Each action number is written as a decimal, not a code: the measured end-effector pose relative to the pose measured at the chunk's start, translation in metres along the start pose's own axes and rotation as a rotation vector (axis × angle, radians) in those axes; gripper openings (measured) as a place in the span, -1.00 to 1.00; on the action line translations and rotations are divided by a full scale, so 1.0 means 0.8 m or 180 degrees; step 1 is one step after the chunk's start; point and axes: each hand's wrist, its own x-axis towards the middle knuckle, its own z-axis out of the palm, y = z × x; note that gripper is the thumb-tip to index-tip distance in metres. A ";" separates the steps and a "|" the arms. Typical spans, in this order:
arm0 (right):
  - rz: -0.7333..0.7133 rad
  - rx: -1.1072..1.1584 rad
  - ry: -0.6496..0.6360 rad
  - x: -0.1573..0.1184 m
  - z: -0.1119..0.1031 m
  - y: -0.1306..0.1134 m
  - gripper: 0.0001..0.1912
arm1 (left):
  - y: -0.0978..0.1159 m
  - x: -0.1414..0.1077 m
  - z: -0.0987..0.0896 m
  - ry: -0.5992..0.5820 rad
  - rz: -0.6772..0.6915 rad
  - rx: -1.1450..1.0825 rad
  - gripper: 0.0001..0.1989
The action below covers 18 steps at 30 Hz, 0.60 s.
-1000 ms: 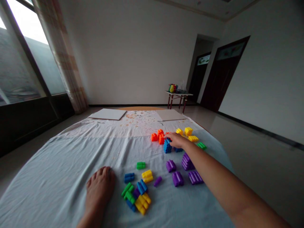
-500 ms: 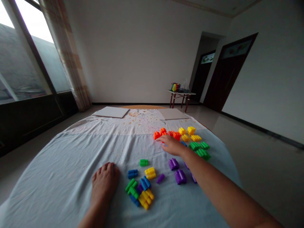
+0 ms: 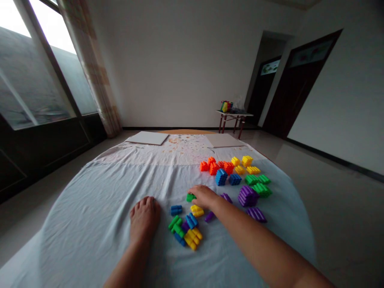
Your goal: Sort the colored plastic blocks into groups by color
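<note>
Right hand (image 3: 204, 197): drew back from the orange blocks (image 3: 213, 168) to a green block (image 3: 190, 197).
Green blocks (image 3: 262, 189): more lay beyond the right hand.

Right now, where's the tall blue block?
In the head view, the tall blue block stands on the sheet right of centre, just below the orange blocks, left of a smaller blue block and ahead of the right hand.

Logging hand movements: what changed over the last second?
The right hand has moved from the blue stack toward the near side and now touches a green block; more green blocks sit at the right. The left hand stays resting on the sheet.
</note>
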 end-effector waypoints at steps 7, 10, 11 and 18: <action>-0.0261 0.0201 -0.0072 -0.039 -0.021 -0.003 -0.66 | 0.001 -0.001 0.001 -0.0003 0.0008 -0.0037 -0.59; -0.0224 0.0135 -0.0271 -0.047 -0.018 -0.003 -0.70 | 0.001 -0.001 0.000 -0.0005 0.0013 -0.0029 -0.59; -0.0151 0.0124 -0.0277 -0.048 -0.017 -0.003 -0.72 | 0.000 -0.001 0.000 -0.0006 0.0017 -0.0025 -0.59; 0.0596 0.0000 0.0037 -0.053 -0.023 -0.007 -0.71 | -0.001 0.000 0.000 -0.0012 0.0036 -0.0012 -0.58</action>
